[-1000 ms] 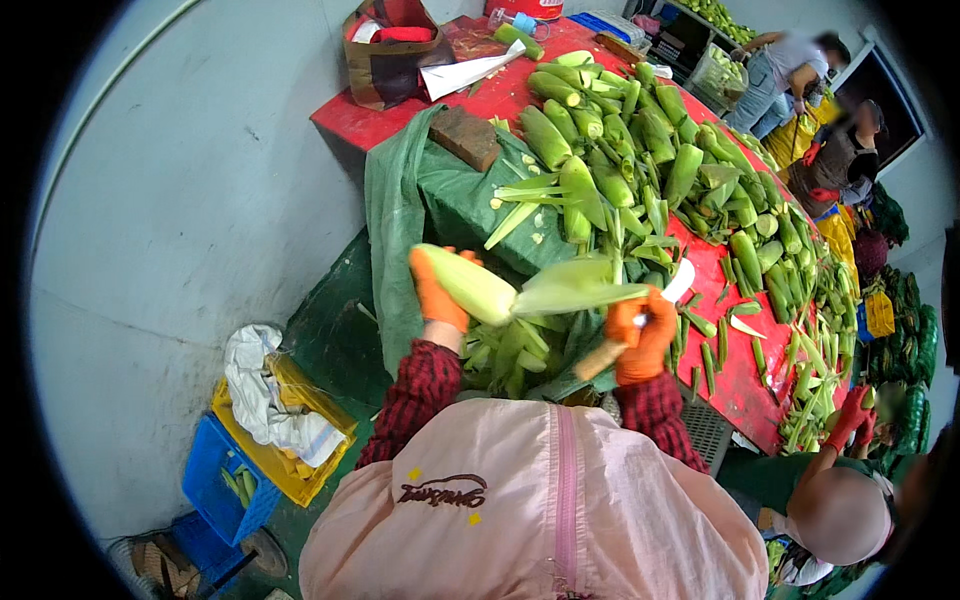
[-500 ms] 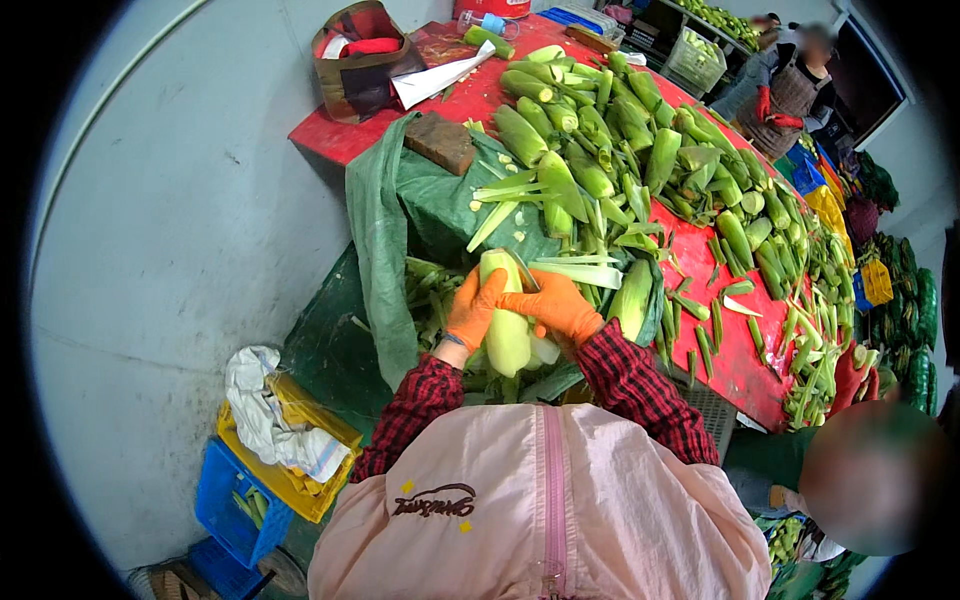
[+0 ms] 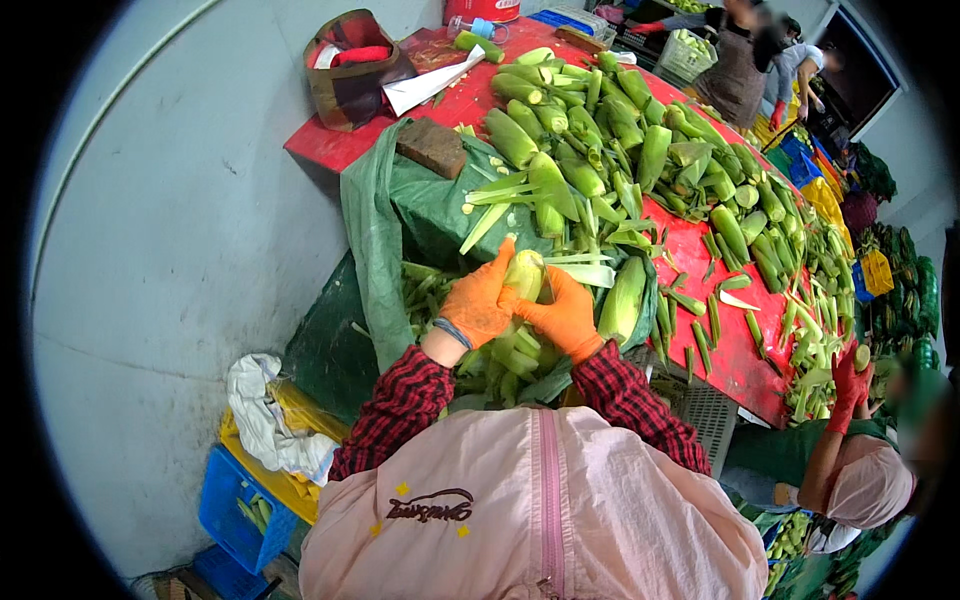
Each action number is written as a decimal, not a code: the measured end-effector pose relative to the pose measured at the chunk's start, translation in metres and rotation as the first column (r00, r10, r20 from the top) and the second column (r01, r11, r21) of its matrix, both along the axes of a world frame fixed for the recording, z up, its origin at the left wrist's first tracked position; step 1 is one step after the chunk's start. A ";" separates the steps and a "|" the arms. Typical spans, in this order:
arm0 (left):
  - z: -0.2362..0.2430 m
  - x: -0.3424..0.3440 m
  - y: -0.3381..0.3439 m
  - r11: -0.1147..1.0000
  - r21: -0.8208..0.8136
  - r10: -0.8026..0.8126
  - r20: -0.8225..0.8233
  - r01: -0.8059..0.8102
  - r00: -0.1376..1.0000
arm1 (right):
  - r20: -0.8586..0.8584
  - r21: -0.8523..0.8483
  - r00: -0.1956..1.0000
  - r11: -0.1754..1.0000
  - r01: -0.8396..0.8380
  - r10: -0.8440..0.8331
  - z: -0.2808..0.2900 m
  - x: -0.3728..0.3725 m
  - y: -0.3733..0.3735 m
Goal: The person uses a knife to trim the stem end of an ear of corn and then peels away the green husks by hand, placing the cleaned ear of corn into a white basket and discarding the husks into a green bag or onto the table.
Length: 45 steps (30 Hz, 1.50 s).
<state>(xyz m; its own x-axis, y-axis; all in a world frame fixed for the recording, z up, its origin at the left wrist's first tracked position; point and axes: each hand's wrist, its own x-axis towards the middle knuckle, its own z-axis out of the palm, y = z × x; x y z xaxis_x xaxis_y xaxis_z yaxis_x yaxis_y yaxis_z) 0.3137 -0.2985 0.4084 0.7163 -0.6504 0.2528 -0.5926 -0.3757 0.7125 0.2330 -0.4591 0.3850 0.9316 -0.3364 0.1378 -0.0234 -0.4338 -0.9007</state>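
My left hand (image 3: 478, 305), in an orange glove, grips a pale, partly husked corn ear (image 3: 525, 270) from the left. My right hand (image 3: 560, 320), also orange-gloved, is closed on it from the right; I cannot make out a knife there. Pale husk leaves (image 3: 580, 272) stick out rightward. Below my hands are loose husks (image 3: 510, 360) on a green sack (image 3: 370, 240) draped at the table's edge. An unhusked green ear (image 3: 623, 300) lies right of my right hand.
A red table (image 3: 675, 250) carries piled corn (image 3: 610, 130), a wooden block (image 3: 430, 147) and a bag (image 3: 355, 75). Blue (image 3: 245, 505) and yellow (image 3: 310, 410) crates stand lower left. A co-worker (image 3: 865, 480) is at lower right; others (image 3: 735, 65) stand at the back.
Both hands have drawn together round the ear, which has turned from lying sideways to pointing away from me, then risen slightly. The knife seen earlier in my right hand is no longer discernible.
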 end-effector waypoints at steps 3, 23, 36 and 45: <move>-0.001 0.001 -0.005 0.996 0.082 0.037 0.000 -0.037 0.999 | 0.029 0.039 1.000 0.999 -0.006 0.005 0.005 -0.003 -0.001; -0.121 0.053 0.038 0.908 -0.080 0.281 -0.611 -0.411 0.740 | 0.068 0.451 0.944 0.854 0.261 -0.324 0.049 -0.017 -0.078; -0.024 -0.011 -0.068 0.724 -0.666 -0.422 -0.634 -0.181 0.648 | 0.273 -0.077 0.948 0.978 0.192 -0.165 0.030 0.006 -0.027; -0.035 0.001 -0.039 0.742 -0.615 -0.313 -0.670 -0.268 0.673 | -0.033 0.435 0.985 0.885 0.167 -0.169 0.046 0.030 -0.013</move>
